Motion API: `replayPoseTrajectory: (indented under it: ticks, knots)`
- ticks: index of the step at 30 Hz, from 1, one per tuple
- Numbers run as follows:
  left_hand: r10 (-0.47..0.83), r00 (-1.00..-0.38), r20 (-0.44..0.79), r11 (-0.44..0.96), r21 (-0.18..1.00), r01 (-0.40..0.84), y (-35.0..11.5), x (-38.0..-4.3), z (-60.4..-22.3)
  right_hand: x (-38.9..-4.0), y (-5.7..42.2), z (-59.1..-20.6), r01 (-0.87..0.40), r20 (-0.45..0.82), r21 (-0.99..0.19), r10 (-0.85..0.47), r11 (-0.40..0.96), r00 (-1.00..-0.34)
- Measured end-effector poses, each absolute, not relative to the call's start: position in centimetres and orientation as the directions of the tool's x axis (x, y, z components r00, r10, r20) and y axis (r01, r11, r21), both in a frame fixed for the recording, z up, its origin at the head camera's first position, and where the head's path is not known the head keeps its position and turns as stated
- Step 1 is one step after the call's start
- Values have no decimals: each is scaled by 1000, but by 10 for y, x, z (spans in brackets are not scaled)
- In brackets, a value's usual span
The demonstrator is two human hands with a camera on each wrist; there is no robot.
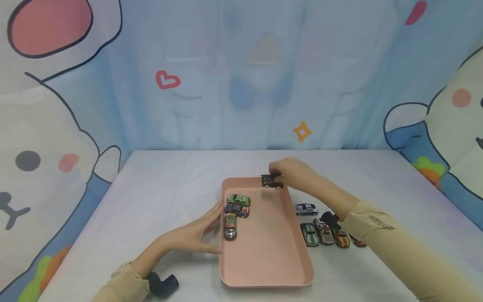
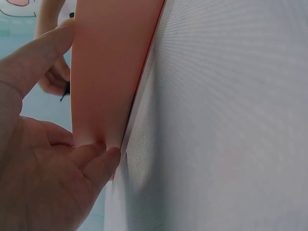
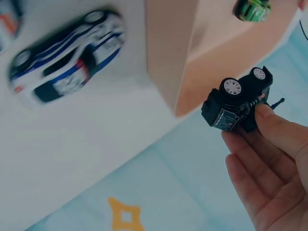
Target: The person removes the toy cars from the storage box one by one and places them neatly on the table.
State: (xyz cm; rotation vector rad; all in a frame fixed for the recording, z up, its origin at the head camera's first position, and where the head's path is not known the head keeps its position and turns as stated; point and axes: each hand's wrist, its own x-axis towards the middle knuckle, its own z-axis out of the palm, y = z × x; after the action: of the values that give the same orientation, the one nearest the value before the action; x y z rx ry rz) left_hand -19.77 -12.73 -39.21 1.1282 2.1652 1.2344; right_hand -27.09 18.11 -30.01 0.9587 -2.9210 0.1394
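Note:
Over the far right corner of the pink tray (image 1: 268, 260), my right hand (image 1: 296, 174) pinches a black toy off-road car (image 3: 236, 103) between thumb and fingers. The car has white-spoked wheels and is held above the tray floor. My left hand (image 1: 194, 235) rests along the tray's left side, fingers and thumb spread and touching the outer wall. In the tray near that hand lie a green toy car (image 1: 239, 199), a blue toy car (image 1: 237, 210) and a yellowish toy car with a silver front (image 1: 230, 226).
Right of the tray, on the white table (image 1: 181, 167), stand a white-and-blue toy car (image 1: 306, 209), a green-and-white toy car (image 1: 310, 234), a white-and-red toy car (image 1: 323, 231) and an orange toy car (image 1: 341, 239). Another reddish car is partly hidden by my right sleeve. A printed curtain hangs behind.

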Motion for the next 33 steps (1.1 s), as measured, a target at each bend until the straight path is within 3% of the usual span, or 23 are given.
replayPoseTrajectory:
  ticks: [9,23,33]
  knots:
    - [797,-603,38,291,850,439,-127,-198,-393,-254,234,-286,-566,149,-98,-550,819,-822]
    - [800,-599,40,283,854,436,-127,-197,-393,-232,295,-317,-426,23,-77,-426,901,-905]
    - [800,-599,37,284,856,432,-127,-196,-392,-226,315,-332,-391,-18,-68,-393,918,-919]
